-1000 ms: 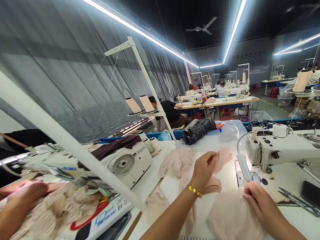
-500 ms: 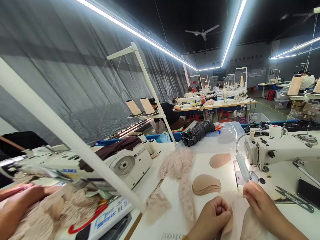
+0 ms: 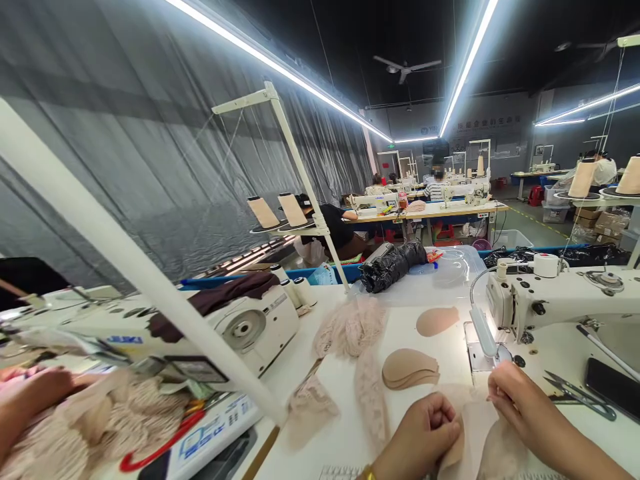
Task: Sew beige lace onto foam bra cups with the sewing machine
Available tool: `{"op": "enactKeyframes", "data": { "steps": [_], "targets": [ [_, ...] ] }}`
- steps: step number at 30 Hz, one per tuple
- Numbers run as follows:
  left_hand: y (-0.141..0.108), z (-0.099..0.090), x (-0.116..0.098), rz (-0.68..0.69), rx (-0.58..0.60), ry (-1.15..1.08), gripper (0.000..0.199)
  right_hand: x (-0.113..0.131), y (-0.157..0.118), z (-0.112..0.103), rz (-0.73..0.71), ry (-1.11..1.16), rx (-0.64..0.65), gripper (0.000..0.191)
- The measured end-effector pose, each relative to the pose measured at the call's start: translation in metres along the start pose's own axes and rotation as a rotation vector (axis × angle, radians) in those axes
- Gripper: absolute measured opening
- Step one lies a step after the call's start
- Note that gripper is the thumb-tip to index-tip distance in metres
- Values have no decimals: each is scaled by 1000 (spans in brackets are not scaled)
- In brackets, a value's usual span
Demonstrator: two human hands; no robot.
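My left hand is closed, pinching a sheer beige fabric piece and a more solid beige edge beneath it. My right hand is closed too, with its fingertips on the fabric's right side, just in front of the sewing machine and its lit needle plate. Left of the hands lie a stack of beige cup-shaped pieces and, farther back, a single matching piece. A bunched beige lace strip trails down the white table. The lower part of the held fabric drapes toward the frame's bottom edge.
Thread snips and a black phone lie at right. Behind the work is a black plastic bundle. A white slanted pole crosses the left side, where a co-worker's arm rests on lace beside another machine.
The view has shifted slightly, so most things appear a little farther left. Both hands keep their hold on the fabric and have hardly moved.
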State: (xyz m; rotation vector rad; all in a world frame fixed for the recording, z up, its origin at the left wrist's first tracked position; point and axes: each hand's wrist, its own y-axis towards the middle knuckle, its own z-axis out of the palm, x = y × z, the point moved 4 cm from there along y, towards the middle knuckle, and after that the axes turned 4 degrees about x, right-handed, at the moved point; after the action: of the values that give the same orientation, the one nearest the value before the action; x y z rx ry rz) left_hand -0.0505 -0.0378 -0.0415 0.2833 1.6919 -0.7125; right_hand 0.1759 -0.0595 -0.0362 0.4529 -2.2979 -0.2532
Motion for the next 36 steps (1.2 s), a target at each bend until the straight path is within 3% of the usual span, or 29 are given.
{"op": "enactKeyframes", "data": {
  "steps": [8, 13, 16, 18, 20, 22, 23, 25, 28, 30, 32, 34, 35, 36],
  "targets": [
    [-1, 5, -8, 62, -44, 13, 23, 1, 1, -5, 191, 290, 59, 52],
    [-7, 9, -19, 101, -76, 219, 19, 9, -2, -5, 200, 334, 50, 41],
    [-16, 6, -45, 319, -126, 482, 48, 25, -6, -7, 163, 313, 66, 32],
    [-19, 7, -64, 431, -22, 560, 79, 39, -8, -12, 87, 271, 98, 27],
    [-15, 7, -73, 373, 171, 567, 89, 52, -10, -21, -15, 213, 83, 27],
    [-6, 3, -73, 237, 307, 587, 65, 60, -13, -34, -102, 144, -10, 26],
    [-2, -1, -73, 203, 313, 611, 49, 63, -14, -41, -134, 103, -80, 24],
    [5, -12, -75, 234, 218, 674, 27, 65, -17, -49, -183, 30, -225, 18],
    [6, -34, -84, 427, -130, 757, 5, 63, -18, -46, -299, -32, -357, 13],
    [-5, -43, -94, 726, -369, 877, 13, 56, -15, -35, -398, -99, -367, 19],
    [-19, -42, -97, 1083, -509, 1094, 21, 43, -8, -20, -464, -234, -319, 23],
    [-23, -34, -87, 1202, -465, 1317, 14, 26, -1, -7, -489, -360, -233, 25],
    [-20, -29, -79, 1153, -375, 1384, 11, 17, 2, -3, -494, -404, -182, 26],
    [-16, -24, -71, 1099, -281, 1418, 24, 9, 5, 0, -502, -431, -136, 29]
  ]
}}
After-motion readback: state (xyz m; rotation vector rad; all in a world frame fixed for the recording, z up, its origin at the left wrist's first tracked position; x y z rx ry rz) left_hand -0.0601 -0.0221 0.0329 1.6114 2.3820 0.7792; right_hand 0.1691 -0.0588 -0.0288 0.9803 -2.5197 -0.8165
